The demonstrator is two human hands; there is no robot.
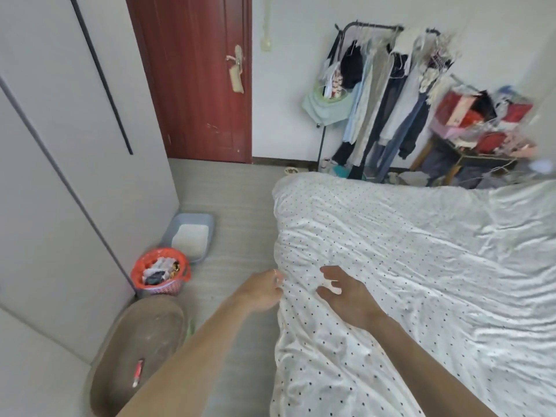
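Right of the orange basket (161,273), your left hand (263,291) pinches the edge of the dotted cover (391,266). Farther right, your right hand (346,293) is over it, fingers spread. Step judged: straightening. Next: draw the edge taut.

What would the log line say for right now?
left hand: grips quilt edge | right hand: spread over quilt | quilt: rumpled

quilt (406,266): crumpled dotted cloth, slight sheen | door (192,76): glossy red-brown wood
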